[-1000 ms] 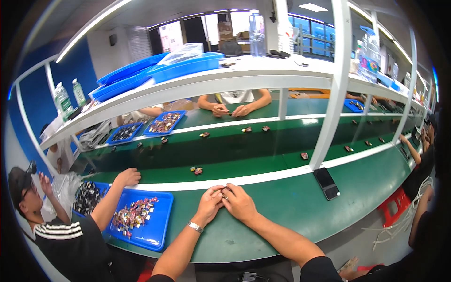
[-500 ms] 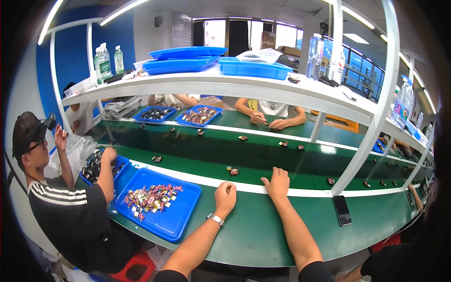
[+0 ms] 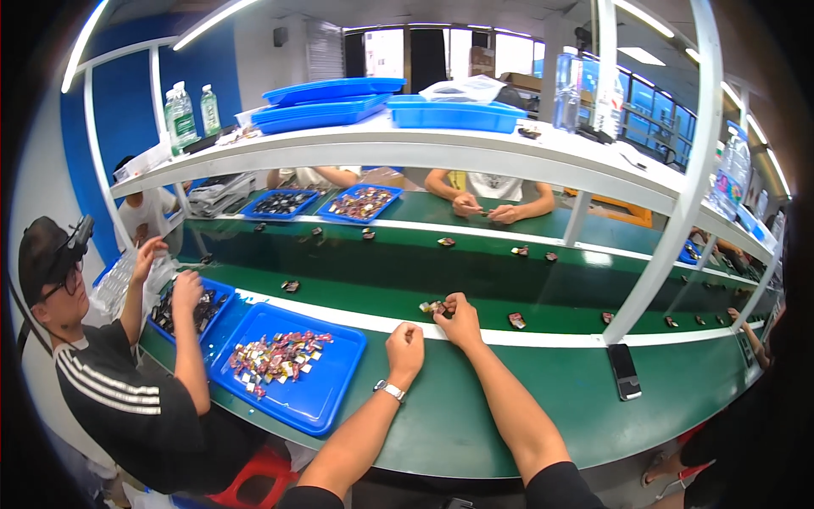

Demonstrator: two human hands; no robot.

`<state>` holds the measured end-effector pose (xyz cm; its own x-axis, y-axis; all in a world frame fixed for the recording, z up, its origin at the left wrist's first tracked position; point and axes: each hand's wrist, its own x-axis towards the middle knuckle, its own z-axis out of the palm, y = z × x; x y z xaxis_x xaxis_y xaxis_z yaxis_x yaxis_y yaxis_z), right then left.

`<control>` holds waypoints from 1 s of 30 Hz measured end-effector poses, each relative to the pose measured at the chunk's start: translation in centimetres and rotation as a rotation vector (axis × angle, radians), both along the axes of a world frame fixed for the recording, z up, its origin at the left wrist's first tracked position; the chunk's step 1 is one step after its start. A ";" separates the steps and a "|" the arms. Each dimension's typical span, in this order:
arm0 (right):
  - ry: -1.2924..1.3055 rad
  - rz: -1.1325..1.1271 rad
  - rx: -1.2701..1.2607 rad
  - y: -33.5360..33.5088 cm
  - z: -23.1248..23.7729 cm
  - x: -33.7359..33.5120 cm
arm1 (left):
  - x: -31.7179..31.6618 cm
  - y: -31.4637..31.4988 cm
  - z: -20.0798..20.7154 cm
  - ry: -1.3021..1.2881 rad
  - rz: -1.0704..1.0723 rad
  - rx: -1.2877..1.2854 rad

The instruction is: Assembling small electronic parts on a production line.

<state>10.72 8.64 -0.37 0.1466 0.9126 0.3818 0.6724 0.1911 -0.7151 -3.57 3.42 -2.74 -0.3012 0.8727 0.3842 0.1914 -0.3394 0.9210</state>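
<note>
My left hand (image 3: 404, 349), with a silver watch on its wrist, is closed over the near green work surface; whatever its curled fingers hold is hidden. My right hand (image 3: 459, 321) reaches across the white strip to the belt. Its thumb and forefinger close at the right end of a small dark-red part (image 3: 434, 309), which has a pale yellowish piece beside it. Left of my left hand lies a blue tray (image 3: 343, 373) with a heap of small red, white and yellow parts (image 3: 280, 356). Another small red-and-black part (image 3: 516, 321) lies on the belt to the right.
A co-worker (image 3: 127, 373) sits at the left, hands over a blue tray of black parts (image 3: 199, 314). A phone (image 3: 624, 373) lies at right beside a white post (image 3: 657, 212). A shelf (image 3: 398, 148) spans above the belt (image 3: 381, 284). Another person's hands (image 3: 487, 208) work opposite.
My right hand has moved left, from spread fingers near the white strip to a pinch at the part on the belt. My left hand stays closed. The co-worker's hands have risen. The view has shifted slightly.
</note>
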 end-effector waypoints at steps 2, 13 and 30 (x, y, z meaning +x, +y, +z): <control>0.124 0.306 0.082 -3.6 1.0 2.0 | -0.6 -0.1 0.1 -0.005 -0.020 -0.009; -0.171 0.504 0.045 -16.0 4.6 7.8 | 0.6 -3.2 3.5 -0.185 -1.205 -0.555; -0.254 0.376 0.393 -13.9 1.5 5.9 | 1.2 -4.4 3.0 -0.304 -0.938 -0.495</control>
